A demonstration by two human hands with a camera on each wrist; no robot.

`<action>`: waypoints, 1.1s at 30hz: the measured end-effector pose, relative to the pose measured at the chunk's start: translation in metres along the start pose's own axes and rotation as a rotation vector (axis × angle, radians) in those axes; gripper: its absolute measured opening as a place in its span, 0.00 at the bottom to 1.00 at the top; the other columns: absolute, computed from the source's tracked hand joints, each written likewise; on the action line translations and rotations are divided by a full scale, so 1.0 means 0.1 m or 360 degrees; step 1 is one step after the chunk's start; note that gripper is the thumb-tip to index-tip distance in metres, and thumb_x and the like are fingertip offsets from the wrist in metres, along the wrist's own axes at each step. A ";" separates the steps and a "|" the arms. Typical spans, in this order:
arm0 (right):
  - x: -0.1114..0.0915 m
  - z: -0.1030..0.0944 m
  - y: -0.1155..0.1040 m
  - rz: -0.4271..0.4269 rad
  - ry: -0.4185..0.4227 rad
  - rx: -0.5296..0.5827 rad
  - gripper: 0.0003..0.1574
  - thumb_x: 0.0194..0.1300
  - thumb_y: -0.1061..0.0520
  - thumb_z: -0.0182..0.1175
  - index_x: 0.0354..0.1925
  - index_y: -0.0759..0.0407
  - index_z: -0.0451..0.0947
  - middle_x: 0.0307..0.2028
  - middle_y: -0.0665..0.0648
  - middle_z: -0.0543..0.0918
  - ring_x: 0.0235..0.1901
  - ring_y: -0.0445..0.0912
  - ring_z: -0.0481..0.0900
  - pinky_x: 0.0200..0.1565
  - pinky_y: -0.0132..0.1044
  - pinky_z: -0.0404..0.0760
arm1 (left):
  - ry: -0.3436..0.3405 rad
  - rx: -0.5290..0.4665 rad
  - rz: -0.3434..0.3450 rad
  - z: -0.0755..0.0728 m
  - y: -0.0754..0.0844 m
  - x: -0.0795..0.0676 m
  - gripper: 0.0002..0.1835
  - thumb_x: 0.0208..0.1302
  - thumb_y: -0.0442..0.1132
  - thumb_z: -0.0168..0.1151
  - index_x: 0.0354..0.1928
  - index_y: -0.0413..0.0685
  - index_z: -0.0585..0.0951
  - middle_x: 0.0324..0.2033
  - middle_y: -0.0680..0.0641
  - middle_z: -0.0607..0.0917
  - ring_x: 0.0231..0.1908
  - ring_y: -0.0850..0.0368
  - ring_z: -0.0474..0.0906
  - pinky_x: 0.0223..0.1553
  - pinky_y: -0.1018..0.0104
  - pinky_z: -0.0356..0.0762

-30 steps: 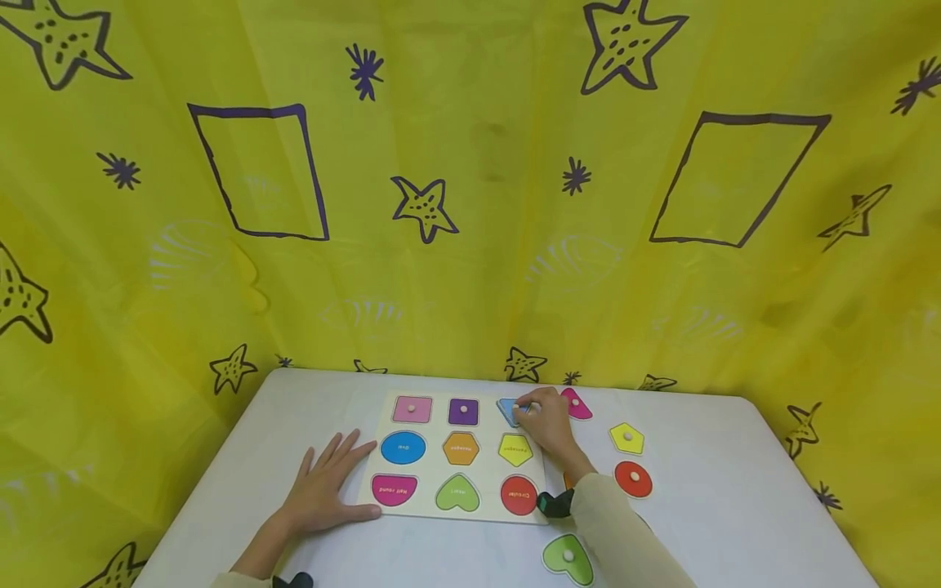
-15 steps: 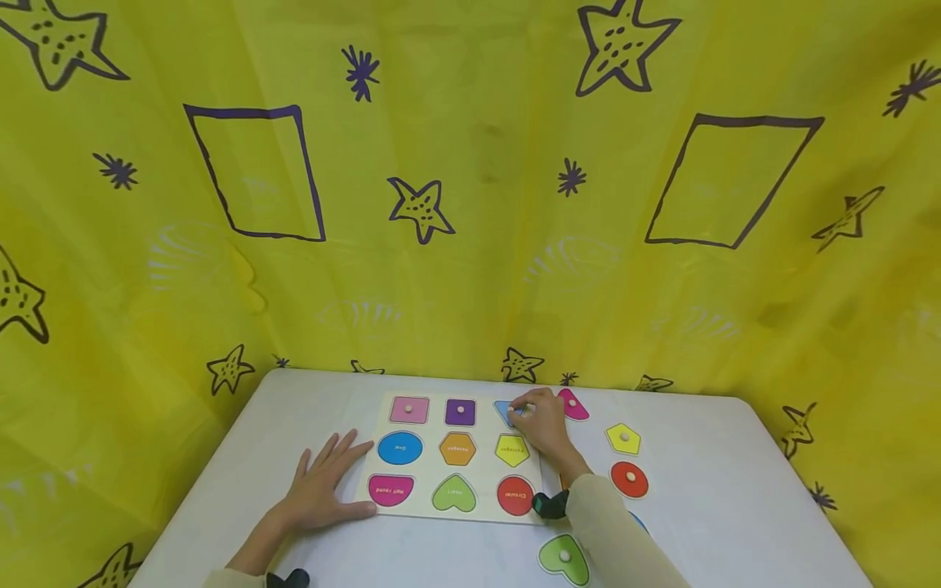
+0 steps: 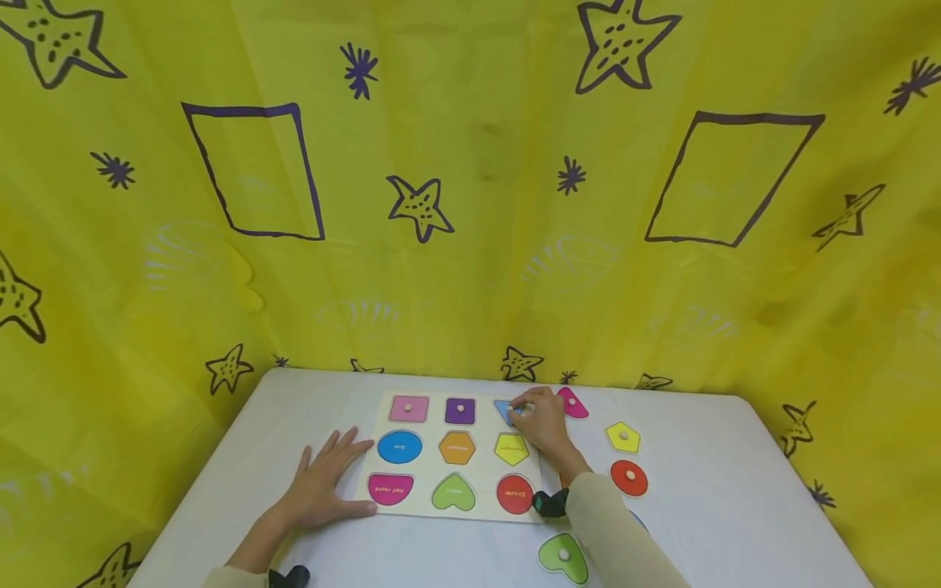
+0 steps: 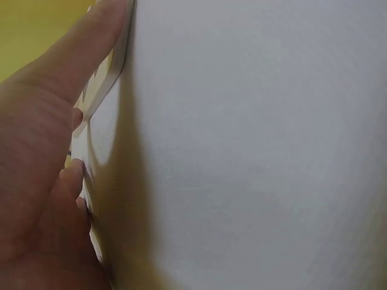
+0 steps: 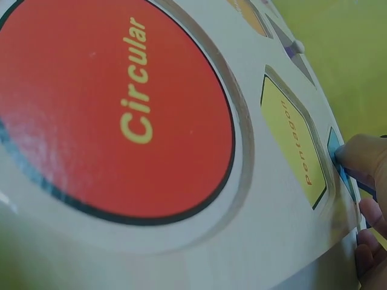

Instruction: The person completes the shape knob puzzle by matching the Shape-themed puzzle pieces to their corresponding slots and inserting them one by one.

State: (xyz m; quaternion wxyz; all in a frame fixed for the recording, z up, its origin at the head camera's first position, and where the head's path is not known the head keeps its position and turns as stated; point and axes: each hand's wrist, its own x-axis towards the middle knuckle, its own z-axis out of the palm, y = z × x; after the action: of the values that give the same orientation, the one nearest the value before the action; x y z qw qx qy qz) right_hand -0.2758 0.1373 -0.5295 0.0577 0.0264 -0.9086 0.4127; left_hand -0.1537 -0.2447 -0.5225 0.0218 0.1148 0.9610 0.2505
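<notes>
A white shape-puzzle board (image 3: 481,472) lies on the table, with printed recesses in rows. My right hand (image 3: 542,420) pinches the knob of a blue triangle puzzle piece (image 3: 504,407) at the board's far right corner. The triangle lies level with the board there, partly hidden by the fingers. In the right wrist view, the fingertips are at the blue piece (image 5: 334,145), just beyond the yellow pentagon recess (image 5: 293,142). My left hand (image 3: 323,484) rests spread along the board's left edge, its thumb (image 4: 91,48) against the near corner. Knobbed pink (image 3: 416,412) and purple (image 3: 453,415) pieces fill the other two far-row places.
Loose knobbed pieces lie to the right: a magenta half-round (image 3: 572,403), a yellow pentagon (image 3: 617,441), a red circle (image 3: 625,480) and a green heart (image 3: 560,562). Orange and blue pieces are mostly hidden by the right arm. A yellow curtain (image 3: 470,286) hangs behind the white table (image 3: 706,490).
The blue triangle, slightly askew in my right hand a second ago, has settled level into the board's corner place. My left hand keeps its place at the board's edge.
</notes>
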 end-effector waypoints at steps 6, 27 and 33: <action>0.00 0.02 0.01 -0.0003 0.0008 0.0010 0.06 0.62 0.57 0.73 0.36 0.59 0.90 0.56 0.64 0.78 0.59 0.62 0.68 0.62 0.60 0.68 | 0.0048 -0.0027 0.0054 0.03 -0.02 0.01 0.55 0.42 0.69 0.77 0.73 0.54 0.72 0.76 0.35 0.63 0.76 0.26 0.48 0.67 0.18 0.32; 0.01 -0.09 0.00 -0.0003 -0.0124 -0.0013 0.07 0.65 0.55 0.71 0.40 0.56 0.89 0.59 0.64 0.76 0.63 0.62 0.66 0.66 0.62 0.67 | -0.0002 0.0003 -0.0001 0.05 -0.05 0.05 0.55 0.43 0.70 0.77 0.74 0.58 0.71 0.78 0.38 0.61 0.77 0.30 0.46 0.69 0.21 0.30; 0.03 -0.36 -0.04 -0.0190 -0.0377 -0.0090 0.18 0.68 0.56 0.69 0.54 0.58 0.84 0.58 0.62 0.79 0.59 0.59 0.74 0.62 0.60 0.74 | -0.0007 0.0006 -0.0014 0.05 -0.07 0.05 0.56 0.42 0.70 0.77 0.74 0.58 0.70 0.78 0.38 0.61 0.77 0.29 0.46 0.69 0.21 0.30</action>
State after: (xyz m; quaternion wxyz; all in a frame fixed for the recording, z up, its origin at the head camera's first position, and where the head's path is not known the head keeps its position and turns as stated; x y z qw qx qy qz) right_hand -0.2758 0.1621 -0.5027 -0.0249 0.1274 -0.9171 0.3769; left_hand -0.1594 -0.2466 -0.5304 0.0247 0.1110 0.9620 0.2484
